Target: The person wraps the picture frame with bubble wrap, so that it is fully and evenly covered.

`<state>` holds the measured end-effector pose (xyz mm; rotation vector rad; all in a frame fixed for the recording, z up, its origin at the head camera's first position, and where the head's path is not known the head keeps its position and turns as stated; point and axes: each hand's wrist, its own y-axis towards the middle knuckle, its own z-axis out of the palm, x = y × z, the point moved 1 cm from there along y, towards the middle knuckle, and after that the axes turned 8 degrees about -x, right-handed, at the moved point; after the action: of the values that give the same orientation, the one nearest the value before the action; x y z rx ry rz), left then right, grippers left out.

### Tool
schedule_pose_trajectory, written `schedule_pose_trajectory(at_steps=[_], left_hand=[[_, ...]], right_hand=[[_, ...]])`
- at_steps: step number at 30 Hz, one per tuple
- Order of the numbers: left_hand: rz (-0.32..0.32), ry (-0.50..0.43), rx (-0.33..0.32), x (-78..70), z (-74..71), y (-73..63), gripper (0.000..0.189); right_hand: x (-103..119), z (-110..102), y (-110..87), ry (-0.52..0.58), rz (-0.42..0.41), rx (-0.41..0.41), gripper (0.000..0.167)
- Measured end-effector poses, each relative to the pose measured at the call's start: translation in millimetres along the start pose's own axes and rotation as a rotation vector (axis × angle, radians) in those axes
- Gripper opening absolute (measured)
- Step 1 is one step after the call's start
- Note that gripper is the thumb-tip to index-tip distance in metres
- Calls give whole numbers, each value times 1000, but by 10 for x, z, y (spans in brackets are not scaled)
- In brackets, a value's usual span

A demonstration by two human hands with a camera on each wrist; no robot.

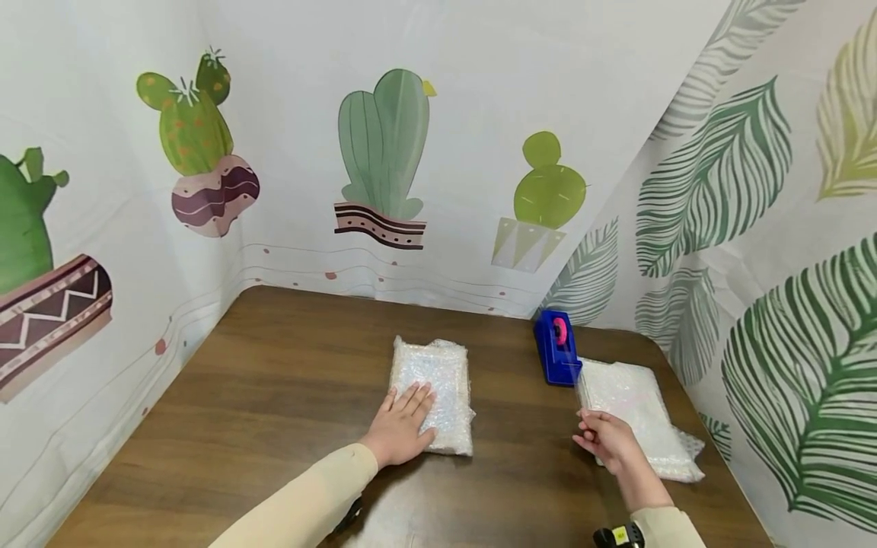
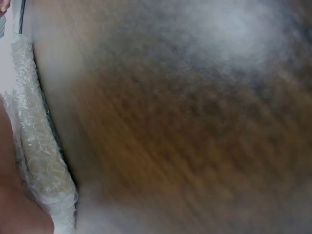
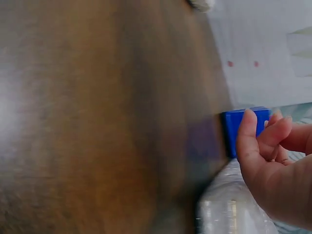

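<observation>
My left hand (image 1: 400,428) lies with fingers spread flat on a bubble-wrapped rectangular package (image 1: 448,380) in the middle of the table. The package's wrapped edge (image 2: 41,141) shows at the left of the left wrist view. To the right, my right hand (image 1: 608,440) has thumb and fingertips brought together, pinching the end of a thin clear strip of tape (image 1: 578,392). That strip runs up toward a blue tape dispenser (image 1: 556,350) with a pink core. In the right wrist view the curled fingers (image 3: 248,134) overlap the dispenser.
A second bubble-wrapped package (image 1: 633,403) lies at the right side of the table, under and beyond the right hand. The brown wooden table (image 1: 288,380) meets a cactus-printed cloth (image 1: 452,152) at its back and leaf-printed cloth (image 1: 774,304) on the right.
</observation>
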<state>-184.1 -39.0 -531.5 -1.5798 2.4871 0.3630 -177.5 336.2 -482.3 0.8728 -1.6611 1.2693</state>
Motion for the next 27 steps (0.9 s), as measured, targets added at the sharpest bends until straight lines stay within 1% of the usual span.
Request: schedule_pose_trajectory(at_steps=[2,7,11,15,18,22,27], left_hand=[[1,-2,0,3,-13,-1,67],[-11,-49,5,-7,-84,-23,66],[-4,-70,10,-27,-106,-35,66],[1,-46,11,-34,-88,-33,67],[2,-44,3,-30,-86,-33,66],[-1,-57,-8,-21,-96,-31,65],[-3,-42,-5,3,-74,-29,67]], right_hand=[[-12,36,21,-21,9,0,23],[64,92,97,-119,39,48,23],[94,50,132,-201,48,73,21],[100,-5,124,-267,31,94,25],[106,-24,126,-333,17,79,25],[106,-1,151,-424,3,38,18],[58,81,177,-404,-4,10,13]])
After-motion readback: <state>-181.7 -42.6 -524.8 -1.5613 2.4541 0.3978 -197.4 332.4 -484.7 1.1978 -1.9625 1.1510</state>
